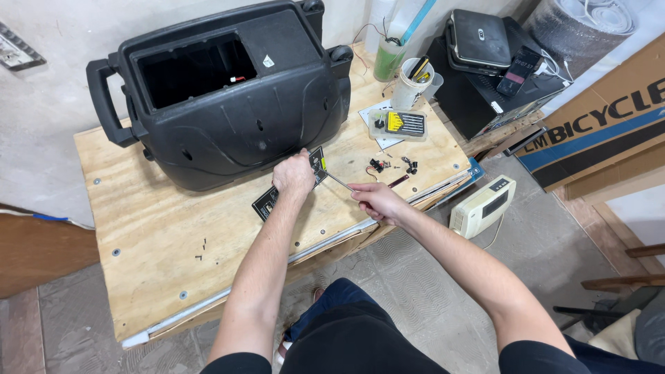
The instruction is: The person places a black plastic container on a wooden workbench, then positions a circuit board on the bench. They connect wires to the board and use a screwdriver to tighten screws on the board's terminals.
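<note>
My left hand (294, 176) grips a flat black control panel (266, 202) that lies on the plywood table (142, 235), just in front of a large black plastic speaker housing (228, 104). My right hand (375, 201) holds a thin metal screwdriver (339, 181) whose tip points left at the panel's upper end by my left hand. The housing lies on its side with an open rectangular cavity on top and a carry handle at its left.
Small black screws (201, 248) lie on the table at the left. A screwdriver bit case (398, 123), small loose parts (377, 165), a white cup of tools (413, 79), black electronic boxes (485, 62), a cardboard box (609, 131) and a white heater (483, 206) lie to the right.
</note>
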